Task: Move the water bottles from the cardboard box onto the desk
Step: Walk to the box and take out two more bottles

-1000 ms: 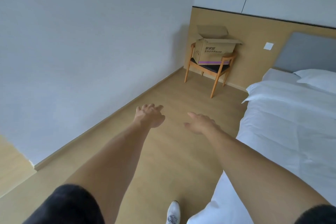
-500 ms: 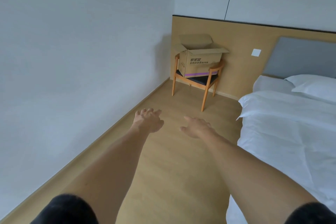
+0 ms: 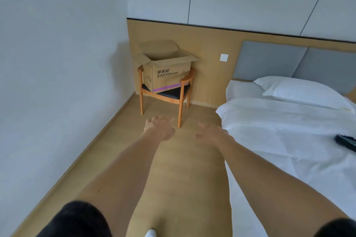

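Both arms were extended forward over the wooden floor [image 3: 185,159]. The left hand [image 3: 159,127] was held palm down, fingers loosely spread and gripping nothing. The right hand [image 3: 211,134] was likewise relaxed, fingers straight and empty. The cardboard box [image 3: 166,75] sat beyond the fingertips of both hands, well apart from them, with its flaps open. It rested on the dark seat of a wooden armchair [image 3: 181,102] in the room's corner. The box interior was hidden from this angle, so no water bottles could be made out. The chair's near front leg stood just beyond the left fingertips. A white bed [image 3: 289,136] lay beside the right fingers, with a dark object [image 3: 345,141] on it.
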The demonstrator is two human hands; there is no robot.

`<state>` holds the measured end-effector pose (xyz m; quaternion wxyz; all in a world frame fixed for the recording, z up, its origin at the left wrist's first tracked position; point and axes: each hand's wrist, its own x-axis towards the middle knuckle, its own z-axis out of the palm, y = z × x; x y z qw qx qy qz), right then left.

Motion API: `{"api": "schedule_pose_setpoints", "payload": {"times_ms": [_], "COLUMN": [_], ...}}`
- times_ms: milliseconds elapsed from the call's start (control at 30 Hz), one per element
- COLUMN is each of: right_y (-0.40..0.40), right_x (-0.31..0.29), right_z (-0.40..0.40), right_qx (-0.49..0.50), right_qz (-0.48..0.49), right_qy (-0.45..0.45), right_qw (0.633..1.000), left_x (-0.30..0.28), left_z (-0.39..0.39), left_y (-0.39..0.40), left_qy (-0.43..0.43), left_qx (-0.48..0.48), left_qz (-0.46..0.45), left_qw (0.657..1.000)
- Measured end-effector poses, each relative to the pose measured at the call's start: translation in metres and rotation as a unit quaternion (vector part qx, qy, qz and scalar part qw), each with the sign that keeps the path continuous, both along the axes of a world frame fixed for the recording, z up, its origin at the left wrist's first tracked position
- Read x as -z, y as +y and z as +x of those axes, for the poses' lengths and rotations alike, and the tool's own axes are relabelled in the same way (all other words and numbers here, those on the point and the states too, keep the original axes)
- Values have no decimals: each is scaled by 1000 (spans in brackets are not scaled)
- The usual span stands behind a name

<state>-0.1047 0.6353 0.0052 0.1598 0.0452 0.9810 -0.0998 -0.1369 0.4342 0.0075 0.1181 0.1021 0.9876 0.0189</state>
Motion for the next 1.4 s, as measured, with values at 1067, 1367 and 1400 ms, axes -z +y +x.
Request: {"api": "schedule_pose_setpoints", "payload": {"times_ms": [1067, 1367, 1400], "right_y": [116, 164, 168], "right_x": [1, -6, -6], "right_z": [-570, -719, -732], "right_qx": [58, 31, 32], "right_qz": [-17, -12, -12], "right_qy": [21, -1, -1], "right_qw": [998, 999, 999], "left_x": [0, -3, -2], "left_z": [-607, -746, -759], "left_y": [124, 180, 184], "left_qy": [25, 42, 41], "left_qx": [57, 43, 43], "left_qz": [19, 22, 23], "left_qw": [998, 998, 998]}}
